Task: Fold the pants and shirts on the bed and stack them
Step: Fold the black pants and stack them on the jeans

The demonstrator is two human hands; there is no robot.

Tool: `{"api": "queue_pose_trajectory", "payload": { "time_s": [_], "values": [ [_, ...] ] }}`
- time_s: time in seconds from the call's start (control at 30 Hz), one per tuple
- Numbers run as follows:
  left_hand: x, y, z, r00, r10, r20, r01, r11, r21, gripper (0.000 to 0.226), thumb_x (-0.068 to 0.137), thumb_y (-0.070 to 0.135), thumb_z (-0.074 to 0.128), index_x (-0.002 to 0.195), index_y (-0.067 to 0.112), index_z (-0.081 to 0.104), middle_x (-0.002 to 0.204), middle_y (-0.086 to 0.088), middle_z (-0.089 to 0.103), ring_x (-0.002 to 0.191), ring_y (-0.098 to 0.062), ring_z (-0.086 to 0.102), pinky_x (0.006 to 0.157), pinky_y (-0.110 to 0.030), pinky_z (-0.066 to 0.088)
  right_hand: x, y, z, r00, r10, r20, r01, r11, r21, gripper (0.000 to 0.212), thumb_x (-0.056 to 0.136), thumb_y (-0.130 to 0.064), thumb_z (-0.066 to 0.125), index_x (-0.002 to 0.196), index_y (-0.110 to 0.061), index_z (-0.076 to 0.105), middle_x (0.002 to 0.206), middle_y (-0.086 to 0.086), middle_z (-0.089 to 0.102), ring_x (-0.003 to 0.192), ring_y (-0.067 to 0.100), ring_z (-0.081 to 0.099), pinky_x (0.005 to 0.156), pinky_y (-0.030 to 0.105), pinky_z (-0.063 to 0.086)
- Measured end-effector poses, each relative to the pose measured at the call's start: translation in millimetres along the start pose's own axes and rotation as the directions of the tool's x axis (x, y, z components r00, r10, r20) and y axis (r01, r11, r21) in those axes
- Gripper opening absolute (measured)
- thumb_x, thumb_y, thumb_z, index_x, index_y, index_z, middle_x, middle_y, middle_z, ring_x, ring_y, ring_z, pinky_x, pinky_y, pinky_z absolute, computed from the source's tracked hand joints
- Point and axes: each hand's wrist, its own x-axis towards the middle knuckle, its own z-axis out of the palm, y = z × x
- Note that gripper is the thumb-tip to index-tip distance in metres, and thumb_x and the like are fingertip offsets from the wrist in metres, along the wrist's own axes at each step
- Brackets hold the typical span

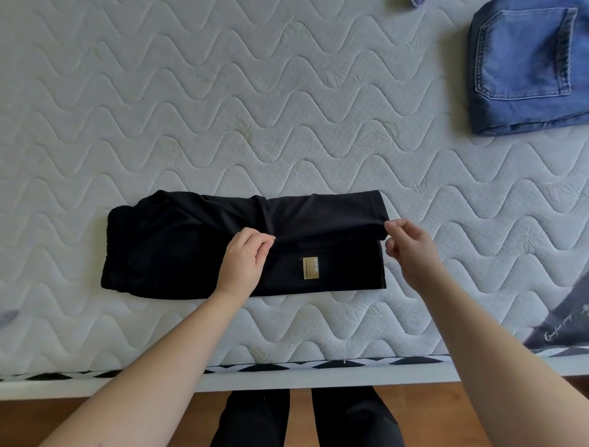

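A pair of black pants (178, 249) lies partly folded across the white quilted mattress (223, 111), waistband to the left, with a gold label (310, 268) facing up. The upper layer of a leg is lifted slightly along its near edge. My left hand (243, 261) pinches that edge near the middle of the pants. My right hand (408, 245) pinches the same edge at its right corner, by the leg's hem. A folded pair of blue jeans (526, 67) sits at the far right of the mattress, back pocket up.
A grey cloth with white script (561, 322) lies at the right edge of the mattress. A scrap of blue fabric (416, 2) shows at the top edge. The mattress's near border (287, 367) runs below my arms, with wooden floor and my legs beneath.
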Motion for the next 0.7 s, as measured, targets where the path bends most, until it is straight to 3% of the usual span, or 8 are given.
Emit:
{"api": "queue_pose_trajectory", "payload": {
  "time_s": [0.13, 0.23, 0.3, 0.37, 0.43, 0.5, 0.6, 0.7],
  "values": [
    [-0.4, -8.0, 4.0, 0.999, 0.013, 0.040, -0.018, 0.993, 0.120, 0.007, 0.086, 0.006, 0.073, 0.092, 0.004, 0.073, 0.085, -0.008, 0.065, 0.077, -0.028, 0.062, 0.074, -0.047, 0.053, 2.6, 12.5, 2.0, 0.993, -0.076, -0.092, 0.026, 0.888, -0.459, 0.011, 0.089, -0.026, 0.067, 0.081, -0.020, 0.062, 0.068, -0.007, 0.070, 0.063, 0.003, 0.065, 0.063, 0.022, 0.047],
    [2.2, -11.0, 6.8, 0.995, 0.074, 0.067, -0.086, 0.973, 0.212, 0.015, 0.083, 0.015, 0.076, 0.096, 0.007, 0.074, 0.086, -0.009, 0.062, 0.074, -0.029, 0.059, 0.069, -0.045, 0.052, 0.5, 11.7, 9.6, 0.979, -0.137, -0.151, 0.019, 0.800, -0.599, 0.009, 0.089, -0.032, 0.065, 0.087, -0.026, 0.060, 0.079, -0.011, 0.067, 0.074, 0.005, 0.063, 0.063, 0.022, 0.044],
    [7.3, -10.3, 8.0, 0.991, 0.130, 0.042, -0.136, 0.963, 0.234, 0.012, 0.085, 0.019, 0.074, 0.093, 0.010, 0.074, 0.088, -0.009, 0.059, 0.076, -0.028, 0.056, 0.068, -0.043, 0.050, -4.1, 8.4, 17.5, 0.936, -0.283, -0.212, 0.091, 0.772, -0.629, 0.014, 0.091, -0.032, 0.061, 0.102, -0.025, 0.058, 0.095, -0.010, 0.062, 0.084, 0.009, 0.061, 0.074, 0.029, 0.048],
    [17.4, -8.9, 9.4, 0.988, 0.154, 0.003, -0.150, 0.956, 0.250, 0.010, 0.086, 0.022, 0.071, 0.088, 0.013, 0.073, 0.096, -0.010, 0.059, 0.086, -0.029, 0.057, 0.076, -0.043, 0.048, -7.6, 5.0, 32.5, 0.829, -0.518, -0.210, 0.219, 0.646, -0.731, 0.024, 0.093, -0.025, 0.058, 0.116, -0.017, 0.058, 0.110, -0.002, 0.058, 0.100, 0.018, 0.056, 0.092, 0.036, 0.044],
    [30.3, -8.2, 11.9, 0.986, 0.164, 0.000, -0.158, 0.951, 0.264, 0.012, 0.087, 0.024, 0.070, 0.093, 0.013, 0.070, 0.111, -0.011, 0.060, 0.103, -0.029, 0.057, 0.090, -0.042, 0.045, -8.4, -1.2, 57.1, 0.751, -0.651, -0.109, 0.317, 0.501, -0.805, 0.030, 0.093, -0.019, 0.058, 0.123, -0.013, 0.058, 0.121, 0.005, 0.058, 0.114, 0.025, 0.051, 0.101, 0.039, 0.035],
    [42.2, -7.2, 17.3, 0.986, 0.157, 0.050, -0.165, 0.946, 0.281, 0.025, 0.089, 0.027, 0.066, 0.109, 0.012, 0.065, 0.128, -0.008, 0.057, 0.119, -0.027, 0.054, 0.104, -0.043, 0.039, -4.3, -6.2, 86.6, 0.741, -0.668, 0.058, 0.408, 0.380, -0.830, 0.039, 0.094, -0.017, 0.055, 0.133, -0.012, 0.054, 0.135, 0.005, 0.054, 0.128, 0.026, 0.045, 0.109, 0.041, 0.030],
    [51.1, -6.3, 27.5, 0.982, 0.061, 0.179, -0.125, 0.918, 0.377, 0.054, 0.097, 0.037, 0.048, 0.145, 0.013, 0.042, 0.153, -0.003, 0.039, 0.143, -0.022, 0.034, 0.119, -0.045, 0.022, 8.4, -1.7, 124.5, 0.760, -0.590, 0.274, 0.482, 0.227, -0.846, 0.049, 0.101, -0.021, 0.044, 0.148, -0.013, 0.038, 0.154, 0.004, 0.038, 0.145, 0.021, 0.028, 0.120, 0.040, 0.015],
    [52.2, -16.2, 32.8, 0.963, -0.026, 0.269, -0.119, 0.853, 0.508, 0.064, 0.100, 0.050, 0.027, 0.157, 0.024, 0.013, 0.164, 0.002, 0.010, 0.151, -0.020, 0.010, 0.122, -0.047, 0.007, 20.2, 17.7, 133.1, 0.810, -0.470, 0.352, 0.457, 0.128, -0.880, 0.055, 0.104, -0.034, 0.036, 0.154, -0.016, 0.024, 0.161, 0.001, 0.022, 0.150, 0.018, 0.013, 0.122, 0.040, 0.004]
  ]
}}
